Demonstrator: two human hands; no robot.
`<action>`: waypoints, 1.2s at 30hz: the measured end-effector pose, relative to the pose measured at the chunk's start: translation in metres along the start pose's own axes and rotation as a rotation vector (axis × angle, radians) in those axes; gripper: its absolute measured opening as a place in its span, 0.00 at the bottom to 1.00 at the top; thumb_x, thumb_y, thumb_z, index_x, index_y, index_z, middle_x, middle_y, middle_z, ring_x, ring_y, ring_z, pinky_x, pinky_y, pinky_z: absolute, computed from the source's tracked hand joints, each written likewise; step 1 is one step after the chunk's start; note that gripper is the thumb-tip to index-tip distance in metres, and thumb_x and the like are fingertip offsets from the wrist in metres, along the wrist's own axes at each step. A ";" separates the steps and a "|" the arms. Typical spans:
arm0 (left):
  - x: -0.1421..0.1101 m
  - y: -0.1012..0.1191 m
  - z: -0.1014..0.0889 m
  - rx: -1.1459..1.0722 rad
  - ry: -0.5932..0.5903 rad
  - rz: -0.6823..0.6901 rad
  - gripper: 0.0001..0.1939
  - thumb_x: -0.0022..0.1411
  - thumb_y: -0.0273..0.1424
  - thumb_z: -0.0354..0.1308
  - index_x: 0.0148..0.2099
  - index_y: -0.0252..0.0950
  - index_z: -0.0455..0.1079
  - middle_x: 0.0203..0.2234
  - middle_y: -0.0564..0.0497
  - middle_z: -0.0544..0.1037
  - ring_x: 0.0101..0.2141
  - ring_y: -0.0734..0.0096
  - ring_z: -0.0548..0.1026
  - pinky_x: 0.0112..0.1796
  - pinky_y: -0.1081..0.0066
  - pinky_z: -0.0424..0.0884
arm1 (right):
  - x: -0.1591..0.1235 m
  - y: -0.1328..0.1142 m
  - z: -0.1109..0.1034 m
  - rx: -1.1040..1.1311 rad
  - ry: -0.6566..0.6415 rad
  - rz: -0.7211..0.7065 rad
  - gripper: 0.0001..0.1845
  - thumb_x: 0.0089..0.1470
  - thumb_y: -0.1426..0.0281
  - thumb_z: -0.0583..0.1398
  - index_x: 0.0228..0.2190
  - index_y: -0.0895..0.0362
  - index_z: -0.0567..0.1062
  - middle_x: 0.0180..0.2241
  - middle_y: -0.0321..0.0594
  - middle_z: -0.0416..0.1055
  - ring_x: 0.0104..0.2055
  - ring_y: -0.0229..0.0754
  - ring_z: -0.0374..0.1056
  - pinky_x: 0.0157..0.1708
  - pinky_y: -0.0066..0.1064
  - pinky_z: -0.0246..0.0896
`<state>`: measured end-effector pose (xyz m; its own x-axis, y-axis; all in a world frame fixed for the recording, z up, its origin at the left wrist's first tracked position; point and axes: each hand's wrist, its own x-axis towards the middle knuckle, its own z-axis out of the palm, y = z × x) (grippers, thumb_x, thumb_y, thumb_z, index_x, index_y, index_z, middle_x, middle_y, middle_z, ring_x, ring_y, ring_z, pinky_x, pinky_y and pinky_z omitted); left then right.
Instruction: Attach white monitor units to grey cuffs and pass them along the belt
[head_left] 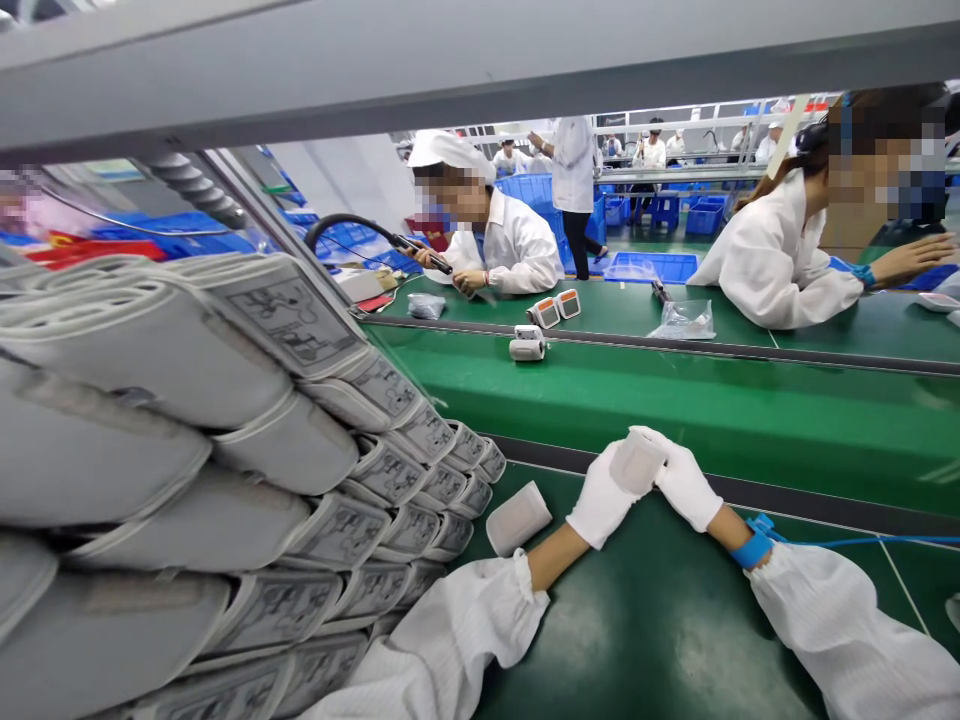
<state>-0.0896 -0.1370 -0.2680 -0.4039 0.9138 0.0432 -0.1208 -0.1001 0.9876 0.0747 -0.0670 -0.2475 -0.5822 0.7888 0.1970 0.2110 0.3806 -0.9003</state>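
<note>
Both my hands wear white gloves and meet over the green bench. My left hand (pixel 604 496) is closed around a pale grey, rounded plastic casing (pixel 637 462), holding it up off the bench. At the casing's right edge, my right hand (pixel 686 485) is closed with its fingertips against it; the fingers are partly hidden. A similar pale casing (pixel 518 518) lies on the bench to the left of my left wrist. A blue wrist strap (pixel 752 548) with a blue cord circles my right wrist.
A tall stack of rolled grey cuffs (pixel 300 520) with printed diagrams fills the left side. Beyond the bench (pixel 637 640) runs a green conveyor belt (pixel 712 400) carrying small white devices (pixel 527 347). Two co-workers in white sit across it. A metal beam (pixel 480 60) spans overhead.
</note>
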 end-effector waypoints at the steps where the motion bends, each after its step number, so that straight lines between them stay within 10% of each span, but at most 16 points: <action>1: 0.001 -0.002 0.000 -0.011 0.008 -0.009 0.20 0.49 0.33 0.75 0.43 0.33 0.77 0.42 0.41 0.84 0.44 0.55 0.82 0.47 0.58 0.78 | 0.002 -0.001 0.001 -0.004 0.003 -0.001 0.16 0.70 0.60 0.61 0.55 0.50 0.76 0.58 0.47 0.71 0.55 0.46 0.72 0.53 0.41 0.74; 23: -0.003 0.000 -0.004 0.028 0.109 0.051 0.26 0.52 0.37 0.68 0.53 0.34 0.76 0.50 0.40 0.83 0.51 0.53 0.80 0.55 0.59 0.74 | 0.033 0.020 0.032 0.070 -0.056 -0.075 0.22 0.68 0.61 0.62 0.59 0.56 0.74 0.60 0.49 0.72 0.59 0.50 0.72 0.61 0.51 0.69; 36: 0.003 -0.012 -0.010 -0.021 0.156 -0.027 0.28 0.52 0.38 0.68 0.54 0.32 0.74 0.42 0.43 0.83 0.38 0.59 0.81 0.35 0.64 0.81 | 0.033 0.016 0.032 0.170 -0.104 -0.043 0.29 0.65 0.59 0.60 0.63 0.55 0.73 0.64 0.44 0.71 0.66 0.52 0.69 0.68 0.45 0.62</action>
<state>-0.0986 -0.1373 -0.2809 -0.5361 0.8441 -0.0085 -0.1513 -0.0861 0.9847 0.0338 -0.0505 -0.2683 -0.6673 0.7164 0.2035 0.0537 0.3189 -0.9463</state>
